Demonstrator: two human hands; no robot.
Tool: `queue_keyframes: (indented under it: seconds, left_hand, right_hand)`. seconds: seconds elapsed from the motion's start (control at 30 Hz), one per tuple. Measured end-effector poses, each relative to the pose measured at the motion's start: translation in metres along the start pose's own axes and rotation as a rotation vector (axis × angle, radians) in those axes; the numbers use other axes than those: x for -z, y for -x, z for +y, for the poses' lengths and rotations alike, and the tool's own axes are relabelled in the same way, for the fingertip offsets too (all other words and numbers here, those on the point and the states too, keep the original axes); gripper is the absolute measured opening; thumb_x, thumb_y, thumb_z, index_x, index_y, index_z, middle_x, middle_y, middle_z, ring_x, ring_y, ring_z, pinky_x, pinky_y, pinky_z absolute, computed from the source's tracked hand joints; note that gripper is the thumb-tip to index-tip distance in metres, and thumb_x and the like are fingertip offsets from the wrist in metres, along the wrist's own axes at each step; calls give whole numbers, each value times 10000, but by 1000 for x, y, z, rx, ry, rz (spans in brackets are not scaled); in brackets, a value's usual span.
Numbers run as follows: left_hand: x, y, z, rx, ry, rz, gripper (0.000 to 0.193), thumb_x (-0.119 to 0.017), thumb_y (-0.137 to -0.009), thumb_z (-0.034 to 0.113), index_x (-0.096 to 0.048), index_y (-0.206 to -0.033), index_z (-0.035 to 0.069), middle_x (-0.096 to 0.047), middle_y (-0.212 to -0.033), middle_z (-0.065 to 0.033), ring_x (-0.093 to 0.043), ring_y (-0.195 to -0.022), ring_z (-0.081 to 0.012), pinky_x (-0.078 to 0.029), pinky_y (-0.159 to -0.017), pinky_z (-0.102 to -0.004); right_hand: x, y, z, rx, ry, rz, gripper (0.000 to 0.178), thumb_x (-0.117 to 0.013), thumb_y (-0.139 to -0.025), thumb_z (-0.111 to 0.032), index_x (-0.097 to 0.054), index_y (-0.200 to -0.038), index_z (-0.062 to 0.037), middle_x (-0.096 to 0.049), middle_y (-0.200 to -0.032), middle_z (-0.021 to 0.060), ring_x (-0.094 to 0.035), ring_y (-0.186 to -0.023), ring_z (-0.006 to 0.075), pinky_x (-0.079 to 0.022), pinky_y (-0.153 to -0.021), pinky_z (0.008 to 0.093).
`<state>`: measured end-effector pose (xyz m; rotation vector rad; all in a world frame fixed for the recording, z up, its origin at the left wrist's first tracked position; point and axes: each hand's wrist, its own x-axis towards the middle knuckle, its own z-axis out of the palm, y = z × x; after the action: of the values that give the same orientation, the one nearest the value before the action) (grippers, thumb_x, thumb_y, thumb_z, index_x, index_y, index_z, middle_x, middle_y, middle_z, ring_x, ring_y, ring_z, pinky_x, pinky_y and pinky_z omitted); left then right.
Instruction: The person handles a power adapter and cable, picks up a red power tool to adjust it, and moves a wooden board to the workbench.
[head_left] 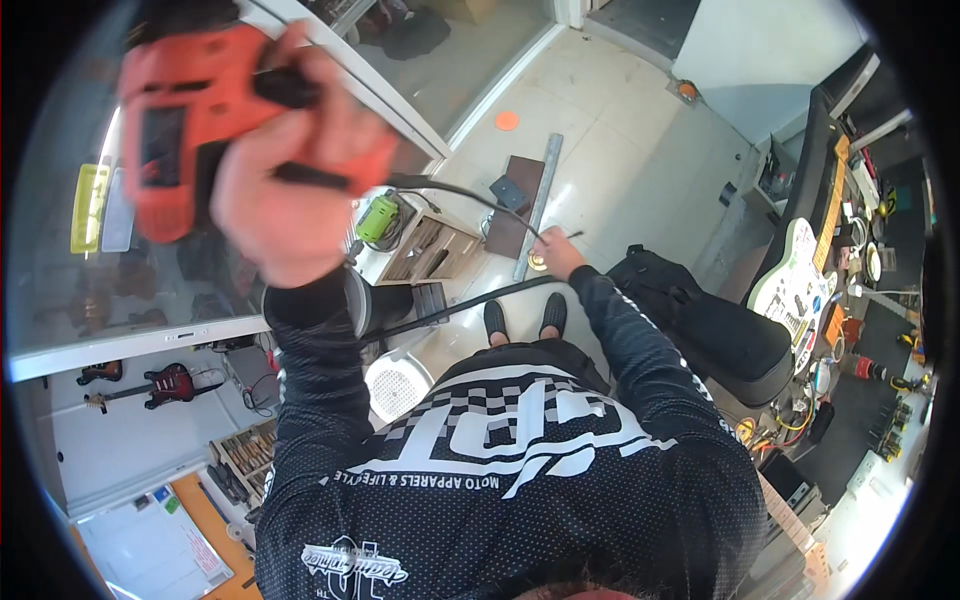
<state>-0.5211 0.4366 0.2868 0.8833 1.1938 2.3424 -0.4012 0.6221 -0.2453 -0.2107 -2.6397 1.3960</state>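
My left hand (275,200) is raised at the upper left, wrapped around the handle of a red-orange power drill (165,140). The drill is close to the camera and blurred by motion, its dark front end cut off at the top. From its handle a black cord (455,188) runs rightward to my right hand (560,252). That hand is closed on the cord, lower and farther off, above the floor. A short dark end sticks out past its fingers. Another black cord or strap (470,303) stretches below, toward my left side.
Beside a low wooden crate (430,250) is a green tool (377,218). A metal straightedge (545,190) and brown board (512,205) lie on the floor. At right stand a black bag (690,310), a white guitar (790,285) and a cluttered bench. A glass panel (60,290) borders the left.
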Motion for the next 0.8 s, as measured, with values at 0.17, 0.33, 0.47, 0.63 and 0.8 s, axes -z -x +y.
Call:
queue_keyframes:
  seconds: [0.17, 0.33, 0.47, 0.63, 0.8]
  left_hand:
    - [51, 57, 104, -93, -322, 34, 792, -635, -812, 55, -385, -1557, -45, -599, -1096, -82, -477, -677, -126, -386, -669, -290]
    - [100, 139, 97, 163, -361, 196, 701, -672, -668, 90, -557, -1340, -71, -623, -905, -113, -533, -574, -166, -404, -537, -298]
    - [144, 185, 77, 550, -417, 79, 464, -699, -665, 60, -639, -1103, -82, -641, -795, -112, -582, -610, -162, -424, -531, -284]
    - [159, 218, 49, 760, -120, -176, 430, -778, -755, -2, -672, -1171, -30, -714, -920, -160, -577, -597, -140, -421, -493, -261]
    - [189, 242, 41, 804, -230, -233, 360, -748, -778, 16, -706, -1135, -13, -733, -904, -93, -607, -609, -113, -465, -529, -248]
  right_hand:
    - [99, -26, -26, -147, -208, 12, 323, -544, -1110, -305, -625, -1061, 4, -663, -932, 124, -690, -994, 266, -540, -931, 386]
    - [241, -74, -159, -179, -431, -243, 351, -530, -1111, -371, -610, -980, -55, -532, -743, -16, -561, -629, 107, -515, -691, 292]
    - [300, -93, -245, -125, -808, -131, 346, -537, -1112, -379, -586, -928, -91, -342, -688, -101, -312, -555, 50, -300, -539, 252]
    - [301, -57, -356, -89, -796, 53, 350, -527, -1127, -382, -601, -1002, -64, -330, -694, -113, -272, -571, 27, -243, -526, 229]
    - [274, 34, -431, -34, -827, 198, 385, -520, -1136, -373, -616, -1153, -1, -333, -706, -100, -270, -575, 29, -244, -533, 221]
